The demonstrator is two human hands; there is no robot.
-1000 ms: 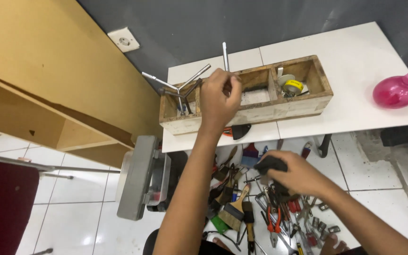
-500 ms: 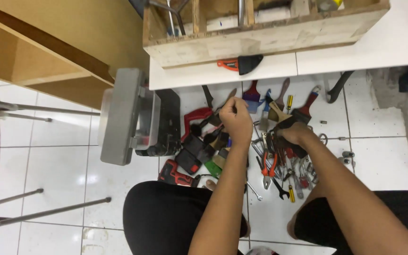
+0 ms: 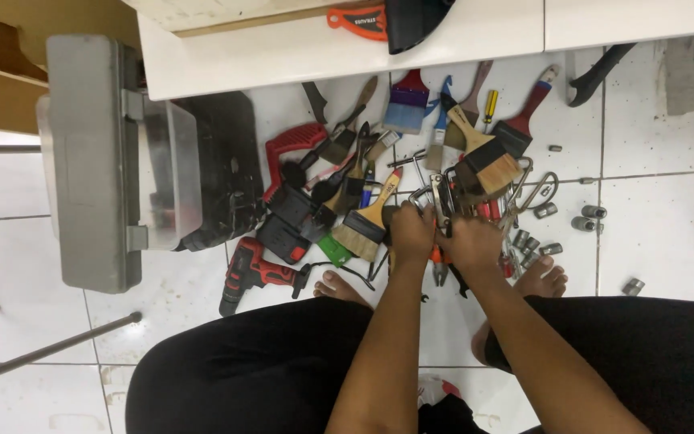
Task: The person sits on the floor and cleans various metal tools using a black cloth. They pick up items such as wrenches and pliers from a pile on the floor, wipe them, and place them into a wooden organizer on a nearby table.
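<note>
Both my hands are down in a heap of hand tools (image 3: 443, 161) on the white tiled floor. My left hand (image 3: 412, 235) is a closed fist around the lower end of a thin bent metal rod (image 3: 421, 193). Touching it on the right, my right hand (image 3: 471, 242) grips a flat silver metal tool (image 3: 441, 199) that sticks up out of its fingers. Red-handled pliers (image 3: 438, 265) lie just under both hands. A wide paint brush (image 3: 365, 225) with a wooden handle lies left of my left hand, and another brush (image 3: 487, 161) lies above my right hand.
A grey toolbox (image 3: 90, 161) with a clear lid stands open at left. A red cordless drill (image 3: 255, 273) lies by my bare left foot (image 3: 339, 288). Several steel sockets (image 3: 588, 217) are scattered at right. The white table edge (image 3: 283, 56) runs along the top, bearing an orange-handled tool (image 3: 359, 18).
The view has tilted down from the wooden box on the table to the floor. My left hand came down from the box into the tool heap, beside my right hand.
</note>
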